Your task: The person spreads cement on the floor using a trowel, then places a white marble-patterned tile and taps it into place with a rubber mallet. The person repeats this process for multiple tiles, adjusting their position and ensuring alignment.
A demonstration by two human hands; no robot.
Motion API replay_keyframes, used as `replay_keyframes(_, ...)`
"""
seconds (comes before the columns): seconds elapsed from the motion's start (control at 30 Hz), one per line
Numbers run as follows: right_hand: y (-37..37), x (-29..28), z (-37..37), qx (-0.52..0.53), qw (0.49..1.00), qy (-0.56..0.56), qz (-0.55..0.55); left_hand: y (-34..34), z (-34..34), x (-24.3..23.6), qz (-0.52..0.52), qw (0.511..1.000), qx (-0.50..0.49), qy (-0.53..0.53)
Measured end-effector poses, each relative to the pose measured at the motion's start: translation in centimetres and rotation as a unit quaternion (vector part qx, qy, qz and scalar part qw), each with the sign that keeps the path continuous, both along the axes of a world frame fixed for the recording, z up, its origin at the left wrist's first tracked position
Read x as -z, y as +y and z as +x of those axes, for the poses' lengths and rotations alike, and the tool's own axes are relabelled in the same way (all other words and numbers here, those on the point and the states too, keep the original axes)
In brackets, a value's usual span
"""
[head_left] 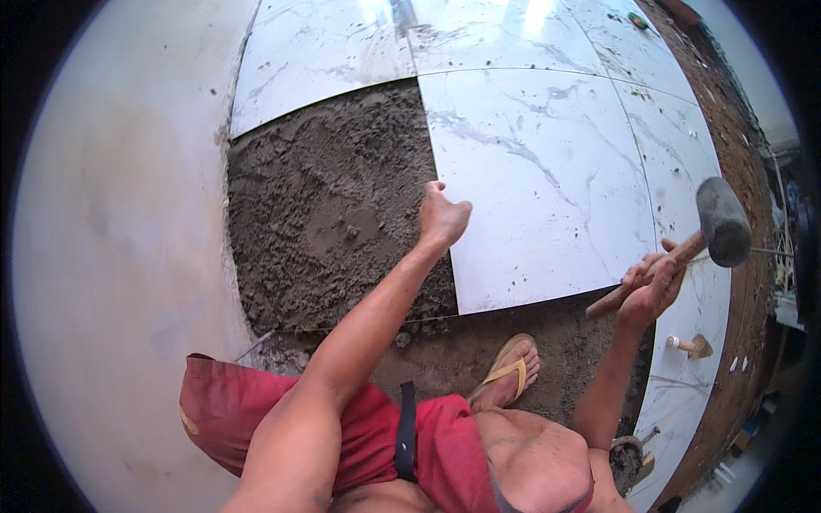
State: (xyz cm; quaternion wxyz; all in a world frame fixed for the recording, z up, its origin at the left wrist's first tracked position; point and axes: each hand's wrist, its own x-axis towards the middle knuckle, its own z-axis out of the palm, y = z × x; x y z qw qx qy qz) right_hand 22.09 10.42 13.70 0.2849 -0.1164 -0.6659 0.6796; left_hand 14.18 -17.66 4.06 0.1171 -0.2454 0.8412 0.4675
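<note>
My left hand (443, 214) has its fingers curled at the left edge of a white marble-look tile (539, 197), beside a square bed of rough, dark wet mortar (329, 205). My right hand (654, 286) grips the wooden handle of a mallet (723, 222) with a dark rubber head, raised over the right side of that tile. A thin string (359, 328) crosses the near edge of the mortar. My foot (513, 376) in a yellow sandal stands on the dark ground below the tile.
Laid tiles (325, 51) run along the far side and right. A pale wall (120, 239) borders the left. A trowel (688, 344) lies at right, a mortar container (624, 466) below it, a green-handled tool (638, 21) at far right. A brown strip (731, 184) runs beyond the tiles.
</note>
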Motion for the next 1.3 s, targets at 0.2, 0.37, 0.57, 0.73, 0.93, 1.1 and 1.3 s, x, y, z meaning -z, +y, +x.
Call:
replay_keyframes(0.2, 2.9, -1.8, 0.2, 0.083, 0.99, -0.03, 0.11, 2.7, 1.6, -0.8, 0.068, 0.997, 0.015, -0.034)
replay_keyframes(0.37, 5.2, -0.4, -3.4, 0.102, 0.986, -0.012, 0.128, 2.6, 2.4, -0.6, 0.101, 0.995, 0.019, -0.011)
replay_keyframes(0.57, 7.4, 9.3, -5.8, 0.054, 0.956, -0.287, 0.002, 3.6, 1.2, -0.3, 0.168, 0.985, -0.031, -0.013)
replay_keyframes(0.73, 3.6, 7.2, -5.1, 0.059, 0.98, -0.191, -0.008, 2.3, 1.6, 0.3, 0.162, 0.986, -0.047, 0.012)
replay_keyframes(0.93, 4.0, 10.8, -1.2, 0.057, 0.951, -0.303, 0.008, 2.6, 1.3, -0.2, 0.187, 0.981, -0.042, 0.018)
replay_keyframes(1.1, 2.8, 6.2, -0.9, 0.07, 0.965, -0.211, 0.14, 3.4, 0.8, -0.5, 0.157, 0.987, 0.025, 0.011)
replay_keyframes(1.3, -2.4, 4.1, -1.0, -0.152, 0.946, -0.244, 0.153, 10.7, -0.9, -3.9, 0.368, 0.907, 0.205, 0.013)
